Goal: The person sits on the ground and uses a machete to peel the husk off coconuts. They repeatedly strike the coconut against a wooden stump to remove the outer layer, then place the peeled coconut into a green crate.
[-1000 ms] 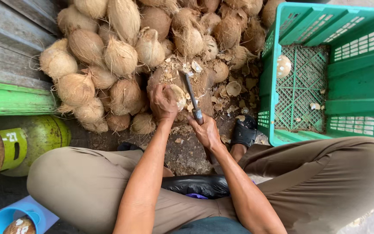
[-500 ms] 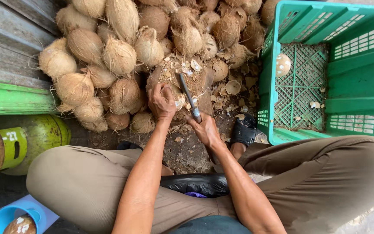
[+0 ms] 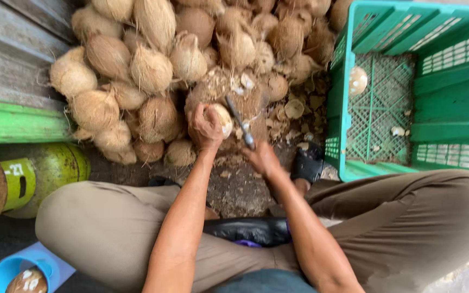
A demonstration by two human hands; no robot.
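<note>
**Blade on the coconut, both hands busy**

The left hand (image 3: 206,127) is wrapping its fingers tight around a pale, partly peeled coconut (image 3: 221,119), pinning it on top of a husk-covered chopping stump (image 3: 226,95) right in front of the person. The right hand (image 3: 260,157) is closing firmly on the handle of a cleaver (image 3: 240,122), whose blade is angling up and touching the coconut's right side. Behind, a heap of brown husked coconuts (image 3: 153,59) is piling against the wall. To the right, a green plastic crate (image 3: 451,97) is sitting with one peeled coconut (image 3: 357,80) inside. A green gas cylinder (image 3: 33,176) is lying at the left.
</note>
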